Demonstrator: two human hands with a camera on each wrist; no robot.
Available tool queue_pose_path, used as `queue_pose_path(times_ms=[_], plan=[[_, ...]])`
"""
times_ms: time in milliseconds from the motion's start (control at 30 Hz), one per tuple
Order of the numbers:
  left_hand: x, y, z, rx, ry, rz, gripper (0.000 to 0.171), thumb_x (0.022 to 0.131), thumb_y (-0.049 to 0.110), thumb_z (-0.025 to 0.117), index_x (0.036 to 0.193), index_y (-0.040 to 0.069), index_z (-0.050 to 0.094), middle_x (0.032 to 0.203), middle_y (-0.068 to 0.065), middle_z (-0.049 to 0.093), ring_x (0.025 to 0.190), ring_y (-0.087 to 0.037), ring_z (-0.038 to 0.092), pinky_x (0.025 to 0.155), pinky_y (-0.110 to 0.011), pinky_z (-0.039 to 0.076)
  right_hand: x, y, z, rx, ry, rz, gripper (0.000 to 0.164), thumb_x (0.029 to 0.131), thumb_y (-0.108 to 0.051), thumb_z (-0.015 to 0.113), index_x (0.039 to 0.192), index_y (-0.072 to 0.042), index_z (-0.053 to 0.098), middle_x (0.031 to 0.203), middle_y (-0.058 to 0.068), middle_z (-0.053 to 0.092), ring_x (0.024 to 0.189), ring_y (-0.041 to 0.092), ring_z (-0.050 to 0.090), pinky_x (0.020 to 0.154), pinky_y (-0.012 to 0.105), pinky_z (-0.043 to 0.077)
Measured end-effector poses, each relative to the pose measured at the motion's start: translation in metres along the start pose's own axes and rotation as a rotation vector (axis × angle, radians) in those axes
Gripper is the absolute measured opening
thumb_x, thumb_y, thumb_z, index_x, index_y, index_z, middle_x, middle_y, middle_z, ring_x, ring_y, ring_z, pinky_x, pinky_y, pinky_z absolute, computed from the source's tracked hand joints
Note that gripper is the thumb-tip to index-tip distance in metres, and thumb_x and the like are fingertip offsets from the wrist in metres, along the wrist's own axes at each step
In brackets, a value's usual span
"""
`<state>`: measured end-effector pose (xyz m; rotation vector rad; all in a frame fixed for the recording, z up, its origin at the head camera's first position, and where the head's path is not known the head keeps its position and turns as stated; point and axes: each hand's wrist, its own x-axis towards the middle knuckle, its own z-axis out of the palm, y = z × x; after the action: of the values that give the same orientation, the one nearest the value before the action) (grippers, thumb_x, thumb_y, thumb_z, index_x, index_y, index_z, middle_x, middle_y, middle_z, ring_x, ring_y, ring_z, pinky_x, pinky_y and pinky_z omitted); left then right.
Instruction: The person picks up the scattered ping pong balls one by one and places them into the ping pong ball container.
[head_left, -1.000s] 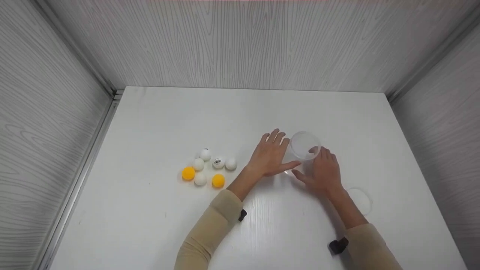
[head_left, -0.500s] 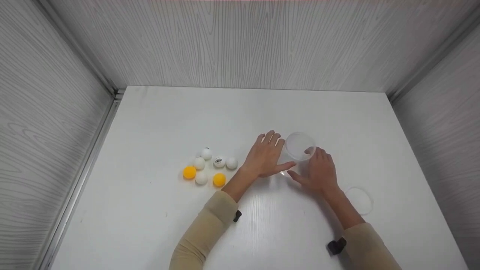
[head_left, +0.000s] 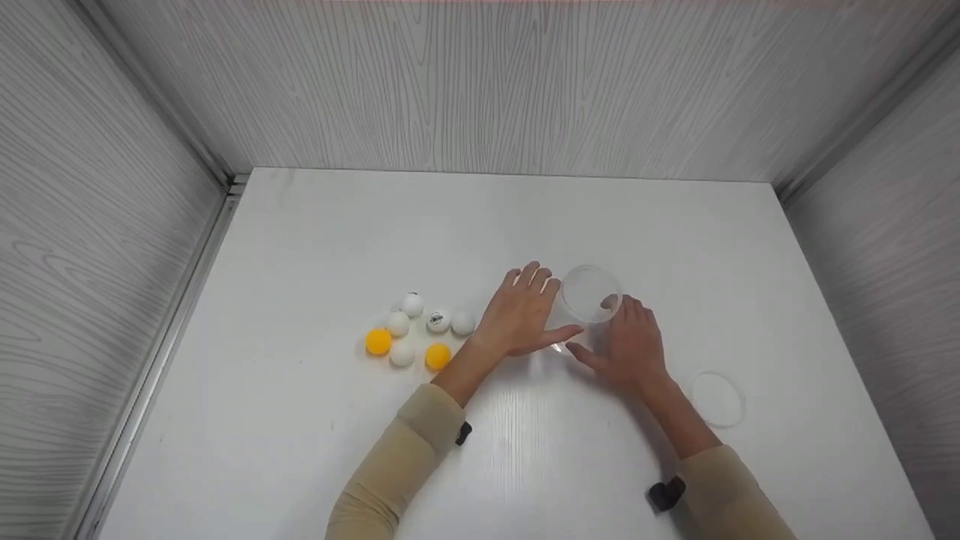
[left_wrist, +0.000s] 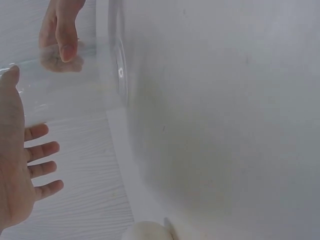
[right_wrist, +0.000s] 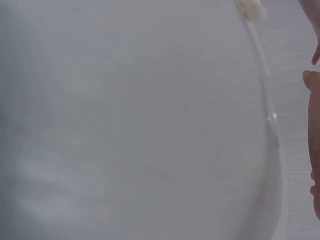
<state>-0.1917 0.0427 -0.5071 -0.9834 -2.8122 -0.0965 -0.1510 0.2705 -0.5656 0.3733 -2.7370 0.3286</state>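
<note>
A tall clear plastic jar (head_left: 591, 294) stands upright on the white table, its round rim facing up between my hands. My left hand (head_left: 517, 311) lies along the jar's left side, fingers straight and thumb stretched across its front. My right hand (head_left: 636, 341) holds the jar from the right, its fingers bent round behind and the thumb in front. In the left wrist view, the right hand's fingers (left_wrist: 62, 62) show through the jar's clear wall. The two thumb tips come close together in front of the jar.
Several white table tennis balls (head_left: 402, 354) and two orange balls (head_left: 378, 342) lie left of my left hand. A thin clear round lid (head_left: 718, 400) lies flat beside my right forearm. Wood-grain panels (head_left: 480, 86) close off the table's back and sides.
The jar has slid a little to the left, both hands moving along with it. Balls and lid stay in place.
</note>
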Motion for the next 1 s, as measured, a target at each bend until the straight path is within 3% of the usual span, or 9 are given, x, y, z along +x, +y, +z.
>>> queue_pose_path(times_ms=[333,767,1000], plan=[[-0.012,-0.006,-0.002,0.017,-0.031,0.001,0.089,0.098,0.08,0.035,0.148,0.008,0.054,0.15,-0.01,0.059,0.148,-0.031,0.05,0.122,-0.048,0.043,-0.001,-0.011,0.001,-0.019,0.0,-0.032,0.094,0.076,-0.075,0.07,0.128,0.002,0.054,0.114,0.021,0.065,0.11,0.04,0.065,0.092,0.054,0.056],[-0.025,-0.016,-0.002,0.022,0.051,0.001,0.087,0.097,0.079,0.043,0.141,0.006,0.059,0.142,-0.01,0.064,0.142,-0.032,0.054,0.115,-0.047,0.049,0.002,-0.024,0.007,-0.031,0.03,-0.067,0.096,0.078,-0.078,0.066,0.129,0.002,0.055,0.11,0.018,0.065,0.104,0.038,0.066,0.088,0.051,0.058],[-0.033,-0.019,-0.002,0.029,0.038,0.004,0.088,0.097,0.079,0.041,0.141,0.004,0.058,0.143,-0.011,0.063,0.143,-0.032,0.054,0.116,-0.047,0.048,0.0,-0.033,0.008,-0.02,0.007,-0.058,0.096,0.078,-0.078,0.067,0.131,0.001,0.055,0.112,0.018,0.066,0.104,0.037,0.067,0.089,0.051,0.059]])
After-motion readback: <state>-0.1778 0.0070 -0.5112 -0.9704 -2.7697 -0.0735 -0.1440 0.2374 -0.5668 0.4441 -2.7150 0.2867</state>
